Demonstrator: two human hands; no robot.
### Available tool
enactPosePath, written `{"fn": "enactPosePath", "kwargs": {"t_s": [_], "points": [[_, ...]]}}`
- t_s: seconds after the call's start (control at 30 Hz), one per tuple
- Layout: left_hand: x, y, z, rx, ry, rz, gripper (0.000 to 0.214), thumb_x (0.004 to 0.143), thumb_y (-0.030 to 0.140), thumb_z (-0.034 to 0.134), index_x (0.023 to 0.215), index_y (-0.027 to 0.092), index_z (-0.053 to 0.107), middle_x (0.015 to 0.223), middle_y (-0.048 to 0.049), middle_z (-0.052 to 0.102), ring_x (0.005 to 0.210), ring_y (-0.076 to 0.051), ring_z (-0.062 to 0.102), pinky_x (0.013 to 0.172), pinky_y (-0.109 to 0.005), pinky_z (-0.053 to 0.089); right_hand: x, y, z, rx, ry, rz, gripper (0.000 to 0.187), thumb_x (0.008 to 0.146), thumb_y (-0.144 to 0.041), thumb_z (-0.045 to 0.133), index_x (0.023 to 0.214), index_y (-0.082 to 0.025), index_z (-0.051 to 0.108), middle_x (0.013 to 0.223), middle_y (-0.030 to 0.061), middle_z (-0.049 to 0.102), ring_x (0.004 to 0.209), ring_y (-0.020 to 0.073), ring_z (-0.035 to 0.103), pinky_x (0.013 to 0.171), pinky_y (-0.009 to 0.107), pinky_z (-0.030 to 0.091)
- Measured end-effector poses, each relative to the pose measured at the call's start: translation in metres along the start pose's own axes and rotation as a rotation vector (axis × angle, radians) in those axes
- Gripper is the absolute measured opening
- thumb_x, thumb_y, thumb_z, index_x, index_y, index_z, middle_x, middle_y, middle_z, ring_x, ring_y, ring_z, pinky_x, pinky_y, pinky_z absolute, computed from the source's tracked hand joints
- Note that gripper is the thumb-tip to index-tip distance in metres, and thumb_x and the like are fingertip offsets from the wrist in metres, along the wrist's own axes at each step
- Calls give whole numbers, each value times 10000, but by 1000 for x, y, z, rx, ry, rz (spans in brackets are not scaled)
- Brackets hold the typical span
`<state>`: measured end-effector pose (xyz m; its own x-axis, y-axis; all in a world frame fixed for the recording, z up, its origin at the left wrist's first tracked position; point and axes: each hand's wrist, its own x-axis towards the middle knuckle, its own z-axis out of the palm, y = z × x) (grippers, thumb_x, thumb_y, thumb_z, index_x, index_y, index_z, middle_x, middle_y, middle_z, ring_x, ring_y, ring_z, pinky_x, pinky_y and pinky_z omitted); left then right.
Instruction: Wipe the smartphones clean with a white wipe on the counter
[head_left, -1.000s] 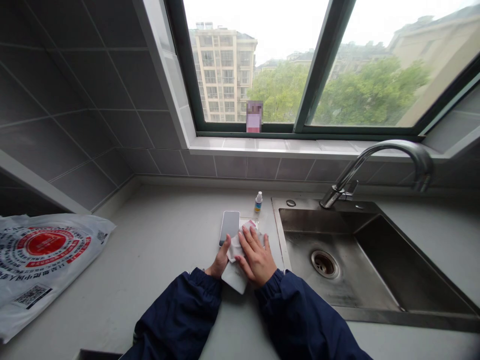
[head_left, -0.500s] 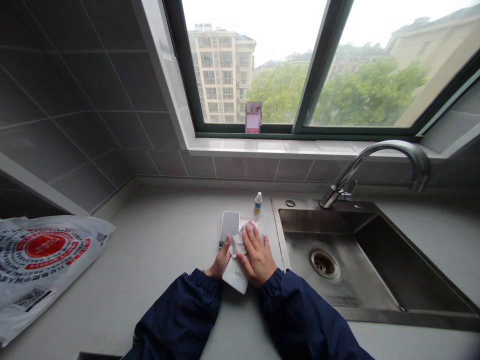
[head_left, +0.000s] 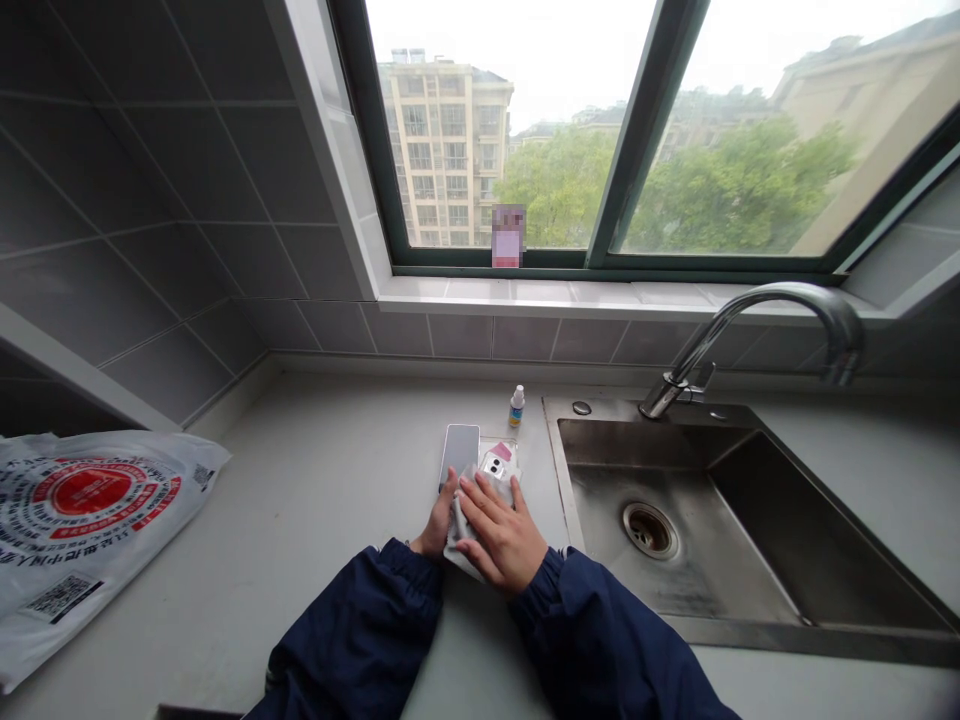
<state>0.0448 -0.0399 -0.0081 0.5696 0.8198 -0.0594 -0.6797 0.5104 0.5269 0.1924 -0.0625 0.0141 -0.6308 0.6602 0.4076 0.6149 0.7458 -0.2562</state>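
Note:
A white phone [head_left: 495, 464] lies back side up in my left hand [head_left: 435, 526], whose thumb shows along its left edge; the fingers underneath are hidden. My right hand [head_left: 501, 538] presses a thin whitish cloth [head_left: 458, 528] onto the phone's back with long, flat fingers. The phone's camera end and its lenses stick out above my right fingertips. Just past my left thumb, a second phone [head_left: 460, 452] rests on the counter, its grey face up. What looks like a clear case [head_left: 512, 446] lies partly behind the held phone.
Beyond the phones stands a small white-capped bottle [head_left: 517, 408]. To the right are a steel sink [head_left: 555, 470] and a curved faucet [head_left: 780, 292]. A printed white plastic bag [head_left: 90, 520] lies on the left of the counter [head_left: 330, 460], under a window.
My right hand has slid the cloth down the phone's back, toward me. The camera end is now uncovered, and the lower part is covered. My left hand stays in place.

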Motion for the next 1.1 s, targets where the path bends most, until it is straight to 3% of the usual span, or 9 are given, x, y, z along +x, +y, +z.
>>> {"fn": "enactPosePath", "kwargs": {"t_s": [0.1, 0.33, 0.53, 0.63, 0.77, 0.87, 0.97, 1.1], "points": [[3, -1, 0, -59, 54, 53, 668, 936, 579, 342, 1439, 144, 413, 1314, -141, 603, 1323, -303, 459, 1119, -422, 306, 0, 9, 3, -57, 38, 86, 581, 972, -387, 433, 1499, -177, 309, 1532, 112, 326, 1444, 311, 230, 1145, 612, 101], [5, -1, 9, -62, -57, -6, 705, 913, 617, 354, 1497, 227, 296, 1429, -130, 500, 1395, -329, 345, 1132, -474, 262, 1, 24, 9, -55, 68, 260, 604, 980, -357, 391, 1526, -157, 226, 1560, 130, 244, 1450, 346, 190, 1075, 665, 246], [3, 0, 8, -94, 71, 42, 667, 941, 568, 335, 1432, 121, 406, 1306, -168, 597, 1317, -315, 460, 1109, -455, 313, -1, 11, 9, -5, 31, 91, 609, 956, -377, 448, 1494, -125, 311, 1547, 141, 281, 1446, 350, 198, 1116, 629, 202], [-1, 4, 15, -79, 61, -66, 737, 930, 628, 275, 1347, 64, 502, 1235, -192, 633, 1290, -329, 485, 1085, -466, 339, -1, 0, 6, 34, 8, -17, 593, 952, -413, 465, 1463, -125, 373, 1535, 127, 319, 1448, 330, 205, 1151, 594, 149], [-4, 7, 19, -66, 18, -146, 836, 885, 717, 229, 1281, 61, 564, 1181, -200, 657, 1274, -351, 495, 1070, -492, 351, -1, -5, 3, 60, -1, -53, 583, 963, -451, 444, 1452, -139, 393, 1532, 108, 330, 1449, 303, 218, 1175, 557, 94], [-2, 4, 11, -57, 80, -55, 705, 921, 632, 311, 1296, 89, 557, 1214, -177, 648, 1276, -321, 501, 1083, -444, 348, 0, -1, 3, 27, -1, 9, 548, 976, -416, 425, 1456, -154, 388, 1530, 99, 333, 1440, 294, 249, 1170, 563, 104], [2, -1, 1, -74, 86, 40, 651, 918, 594, 385, 1366, 135, 494, 1282, -159, 615, 1299, -306, 481, 1097, -431, 336, 0, 8, 3, -32, 21, 138, 537, 973, -362, 419, 1465, -152, 375, 1536, 108, 314, 1435, 314, 255, 1134, 597, 194], [4, -3, -2, -71, 11, 0, 699, 885, 625, 433, 1443, 206, 398, 1372, -138, 552, 1347, -320, 423, 1115, -448, 307, 1, 20, 3, -64, 51, 272, 569, 971, -336, 410, 1502, -162, 303, 1551, 115, 274, 1438, 324, 242, 1090, 610, 285]]}}
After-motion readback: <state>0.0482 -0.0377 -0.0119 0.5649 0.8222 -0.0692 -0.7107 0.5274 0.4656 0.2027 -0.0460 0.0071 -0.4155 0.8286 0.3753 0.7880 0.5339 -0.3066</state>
